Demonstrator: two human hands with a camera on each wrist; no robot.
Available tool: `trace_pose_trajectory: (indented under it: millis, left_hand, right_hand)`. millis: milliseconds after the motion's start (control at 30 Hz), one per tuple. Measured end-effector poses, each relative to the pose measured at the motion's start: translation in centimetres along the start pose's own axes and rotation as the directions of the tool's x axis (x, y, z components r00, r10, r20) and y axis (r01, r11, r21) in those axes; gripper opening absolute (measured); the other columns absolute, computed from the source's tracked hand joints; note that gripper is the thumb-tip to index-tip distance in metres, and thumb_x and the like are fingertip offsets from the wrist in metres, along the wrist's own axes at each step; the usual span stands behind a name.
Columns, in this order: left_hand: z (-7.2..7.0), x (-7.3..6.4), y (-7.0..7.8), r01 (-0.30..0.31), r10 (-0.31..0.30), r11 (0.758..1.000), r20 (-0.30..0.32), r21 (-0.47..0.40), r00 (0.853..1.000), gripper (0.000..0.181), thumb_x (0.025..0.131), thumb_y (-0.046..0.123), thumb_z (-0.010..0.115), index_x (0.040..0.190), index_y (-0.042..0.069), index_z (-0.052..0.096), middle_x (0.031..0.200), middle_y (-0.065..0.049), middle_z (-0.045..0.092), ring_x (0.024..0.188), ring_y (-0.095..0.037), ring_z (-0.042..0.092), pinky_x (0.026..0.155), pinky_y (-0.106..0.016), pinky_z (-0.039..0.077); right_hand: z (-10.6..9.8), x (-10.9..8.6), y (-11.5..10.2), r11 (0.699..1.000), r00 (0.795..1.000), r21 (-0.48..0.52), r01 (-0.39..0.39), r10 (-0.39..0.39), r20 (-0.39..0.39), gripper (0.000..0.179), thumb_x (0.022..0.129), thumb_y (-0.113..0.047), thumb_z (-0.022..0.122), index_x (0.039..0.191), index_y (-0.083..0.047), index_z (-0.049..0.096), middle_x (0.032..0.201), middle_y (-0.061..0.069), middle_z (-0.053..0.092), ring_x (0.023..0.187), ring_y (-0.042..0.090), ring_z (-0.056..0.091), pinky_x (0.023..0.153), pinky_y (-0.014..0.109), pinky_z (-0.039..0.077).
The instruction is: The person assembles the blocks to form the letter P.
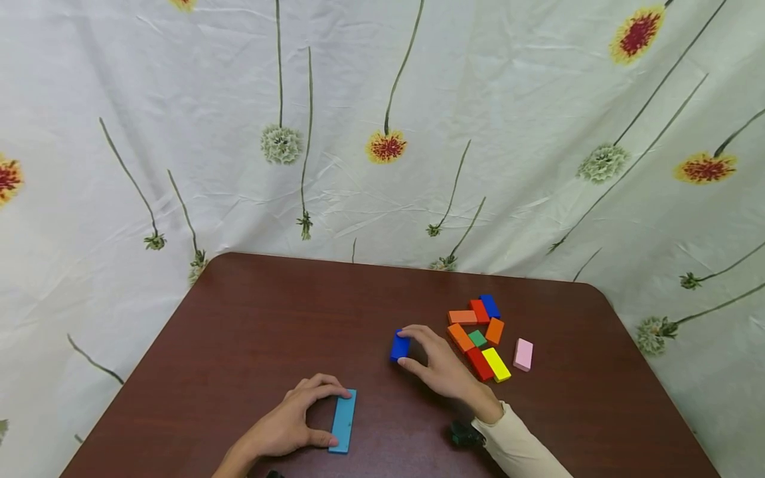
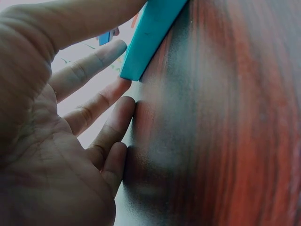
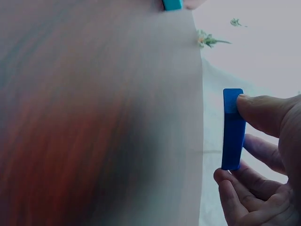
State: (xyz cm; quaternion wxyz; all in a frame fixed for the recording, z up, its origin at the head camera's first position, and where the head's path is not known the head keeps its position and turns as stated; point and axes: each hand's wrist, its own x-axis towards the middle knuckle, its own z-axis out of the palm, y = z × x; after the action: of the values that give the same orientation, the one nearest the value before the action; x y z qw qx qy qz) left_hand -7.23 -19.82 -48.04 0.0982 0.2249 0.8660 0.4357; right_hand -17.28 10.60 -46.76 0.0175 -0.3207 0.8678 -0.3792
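My left hand [image 1: 289, 418] holds a flat light-blue block [image 1: 343, 421] at the table's front, the thumb at its near end and a fingertip at its far end. In the left wrist view, the light-blue block [image 2: 153, 35] runs along the tabletop, its far part out of frame. Farther right, my right hand [image 1: 443, 372] grips a smaller dark-blue block [image 1: 400, 346] between thumb and fingers. The right wrist view has this dark-blue block [image 3: 233, 136] off the tabletop, the thumb on one side and fingertips at its lower end.
Right of my right hand lies a group of blocks, including a yellow block [image 1: 497, 364], a green block [image 1: 477, 338] and several orange, red and blue ones. A pink block [image 1: 522, 354] lies apart from them. Behind the brown table [image 1: 287, 312] hangs a flowered cloth [image 1: 358, 79].
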Motion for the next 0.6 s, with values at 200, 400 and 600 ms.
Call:
trace_pose_trajectory:
  millis: [200,400,600]
  left_hand:
    - [-0.1,0.1,-0.1,0.014,-0.014,0.999,0.021,-0.030,1.000,0.057,0.078,0.050,0.081,0.129,0.033,0.062,0.133,0.009,0.052,0.124,-0.030,0.043,0.099,-0.067,0.028]
    - [-0.1,0.1,0.0,-0.008,0.008,1.000,0.021,-0.013,1.000,0.057,0.079,0.050,0.080,0.130,0.033,0.062,0.134,0.008,0.053,0.123,-0.029,0.044,0.098,-0.066,0.029]
    - [-0.1,0.0,0.0,-0.023,0.023,1.000,0.021,0.011,1.000,0.056,0.080,0.049,0.079,0.131,0.031,0.062,0.135,0.007,0.052,0.121,-0.027,0.045,0.097,-0.065,0.031]
  right_hand:
    - [1.4,0.7,-1.1,1.000,0.999,0.001,0.010,-0.010,0.049,0.043,0.096,-0.022,0.069,0.136,-0.009,0.057,0.141,0.009,0.053,0.128,0.026,0.054,0.106,0.048,0.046]
    - [2.6,1.1,-2.1,1.000,0.996,0.014,-0.009,0.007,0.091,0.042,0.098,-0.026,0.066,0.137,-0.011,0.056,0.141,0.007,0.053,0.128,0.025,0.053,0.107,0.047,0.045]
    - [4.2,1.4,-2.8,1.000,0.992,0.014,0.001,-0.003,0.126,0.042,0.099,-0.030,0.065,0.136,-0.012,0.057,0.140,0.005,0.055,0.127,0.021,0.054,0.107,0.043,0.045]
